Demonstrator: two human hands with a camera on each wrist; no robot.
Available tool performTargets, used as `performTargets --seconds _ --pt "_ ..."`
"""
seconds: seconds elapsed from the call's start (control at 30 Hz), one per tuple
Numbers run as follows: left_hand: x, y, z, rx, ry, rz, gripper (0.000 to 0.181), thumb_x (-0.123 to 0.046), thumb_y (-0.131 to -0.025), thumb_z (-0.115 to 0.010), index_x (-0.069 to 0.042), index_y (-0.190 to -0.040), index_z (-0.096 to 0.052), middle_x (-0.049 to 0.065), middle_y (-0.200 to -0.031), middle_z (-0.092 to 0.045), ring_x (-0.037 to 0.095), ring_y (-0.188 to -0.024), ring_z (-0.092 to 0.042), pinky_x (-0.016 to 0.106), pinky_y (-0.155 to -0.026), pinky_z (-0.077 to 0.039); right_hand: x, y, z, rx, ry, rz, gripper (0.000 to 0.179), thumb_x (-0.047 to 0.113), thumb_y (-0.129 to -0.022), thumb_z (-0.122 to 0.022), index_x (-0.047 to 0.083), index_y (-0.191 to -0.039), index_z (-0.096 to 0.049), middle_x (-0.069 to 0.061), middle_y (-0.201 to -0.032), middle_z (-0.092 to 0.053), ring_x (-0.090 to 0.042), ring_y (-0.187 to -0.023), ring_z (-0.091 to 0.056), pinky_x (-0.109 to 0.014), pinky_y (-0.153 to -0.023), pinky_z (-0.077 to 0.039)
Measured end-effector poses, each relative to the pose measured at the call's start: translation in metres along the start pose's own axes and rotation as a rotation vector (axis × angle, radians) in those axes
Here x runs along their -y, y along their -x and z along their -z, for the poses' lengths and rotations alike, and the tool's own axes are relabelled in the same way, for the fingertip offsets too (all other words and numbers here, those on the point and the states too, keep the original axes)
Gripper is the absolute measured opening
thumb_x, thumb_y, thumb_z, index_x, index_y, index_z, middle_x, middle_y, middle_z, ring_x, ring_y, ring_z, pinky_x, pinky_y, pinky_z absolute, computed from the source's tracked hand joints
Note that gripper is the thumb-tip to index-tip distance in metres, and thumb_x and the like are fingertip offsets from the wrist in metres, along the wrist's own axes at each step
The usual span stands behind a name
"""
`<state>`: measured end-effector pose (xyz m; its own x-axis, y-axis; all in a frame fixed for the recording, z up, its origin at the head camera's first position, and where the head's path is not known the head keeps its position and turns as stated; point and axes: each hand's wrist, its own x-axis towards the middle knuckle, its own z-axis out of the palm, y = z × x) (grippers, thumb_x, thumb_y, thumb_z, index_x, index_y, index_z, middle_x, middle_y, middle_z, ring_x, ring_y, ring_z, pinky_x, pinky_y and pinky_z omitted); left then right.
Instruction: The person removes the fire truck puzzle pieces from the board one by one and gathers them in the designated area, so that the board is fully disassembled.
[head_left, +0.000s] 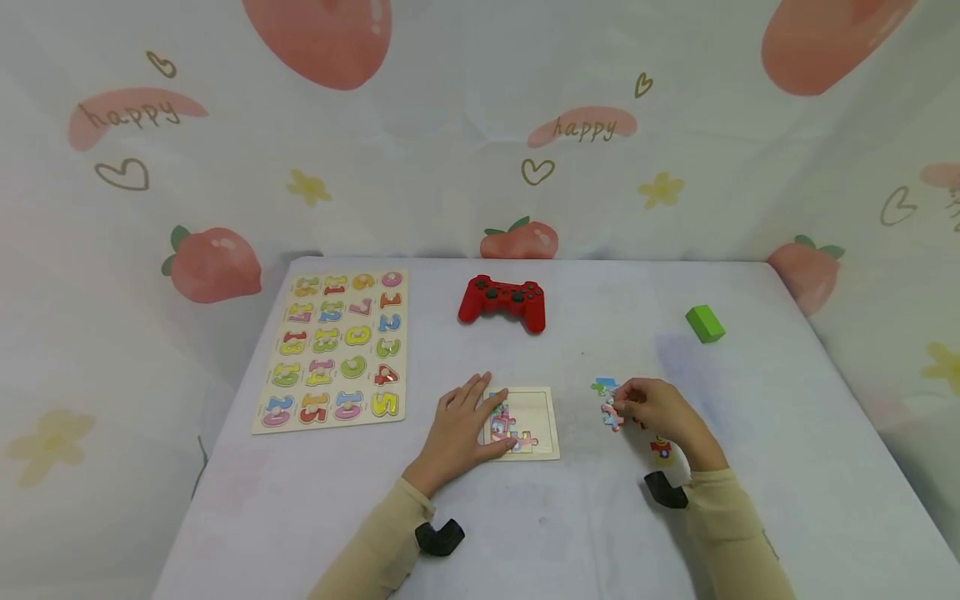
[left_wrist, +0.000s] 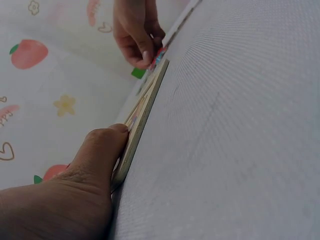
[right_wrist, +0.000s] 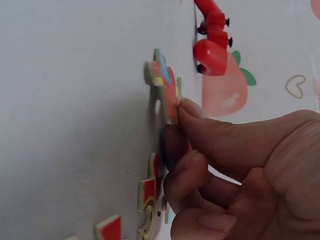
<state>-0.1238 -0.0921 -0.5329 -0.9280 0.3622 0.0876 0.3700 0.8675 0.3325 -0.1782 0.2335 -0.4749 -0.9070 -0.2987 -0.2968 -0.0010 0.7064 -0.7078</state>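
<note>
My left hand rests with spread fingers over the left side of a square wooden puzzle tray. Its thumb presses the tray's near rim in the left wrist view. Several joined jigsaw pieces lie in the tray's lower left part; the hand partly covers them. To the right of the tray, my right hand pinches a colourful jigsaw piece between thumb and fingers, apparently just off the table. Loose pieces lie around that hand, including a red one below it and a blue-green one.
A number puzzle board lies at the left of the white table. Toward the back is a red game controller, and a green block lies at the back right. A patterned cloth hangs behind the table.
</note>
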Motion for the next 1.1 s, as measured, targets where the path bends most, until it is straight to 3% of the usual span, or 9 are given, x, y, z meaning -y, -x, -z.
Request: performTargets --seconds 0.5,0.73,0.93,1.1 --pt "0.001 0.001 0.004 -0.021 -0.003 -0.019 0.075 -0.066 -0.083 -0.056 -0.026 -0.145 -0.042 0.005 -0.157 -0.027 0.022 -0.145 -0.022 0.047 -0.109 -0.026 0.017 0.006 -0.015 -0.089 0.123 0.067 0.013 0.021 -0.092 -0.063 0.008 -0.091 -0.062 -0.001 -0.076 -0.064 -0.013 -0.067 -0.054 -0.030 -0.058 -0.043" --pt "0.002 0.001 0.003 -0.010 -0.012 -0.028 0.074 -0.066 -0.085 -0.053 -0.026 -0.147 -0.040 0.004 -0.158 -0.025 0.021 -0.146 -0.019 0.046 -0.110 -0.025 0.044 0.004 -0.048 -0.070 0.166 0.174 0.006 0.016 -0.088 -0.068 0.011 -0.090 -0.064 0.005 -0.076 -0.059 -0.010 -0.068 -0.050 -0.025 -0.060 -0.042" --pt "0.002 0.001 0.004 -0.015 -0.019 -0.033 0.062 -0.056 -0.093 -0.048 -0.025 -0.146 -0.041 0.005 -0.157 -0.027 0.021 -0.146 -0.020 0.047 -0.110 -0.025 0.066 0.005 -0.080 0.022 0.184 0.266 0.019 0.013 -0.084 -0.073 0.008 -0.099 -0.062 0.005 -0.075 -0.054 -0.009 -0.067 -0.047 -0.023 -0.060 -0.042" --pt "0.003 0.001 0.001 -0.054 -0.020 -0.051 0.049 -0.043 -0.100 -0.041 -0.024 -0.145 -0.043 0.007 -0.155 -0.031 0.022 -0.145 -0.023 0.048 -0.110 -0.026 0.074 0.008 -0.096 0.000 0.221 0.304 0.024 0.014 -0.082 -0.075 0.009 -0.100 -0.061 0.006 -0.078 -0.054 -0.008 -0.070 -0.049 -0.023 -0.063 -0.044"
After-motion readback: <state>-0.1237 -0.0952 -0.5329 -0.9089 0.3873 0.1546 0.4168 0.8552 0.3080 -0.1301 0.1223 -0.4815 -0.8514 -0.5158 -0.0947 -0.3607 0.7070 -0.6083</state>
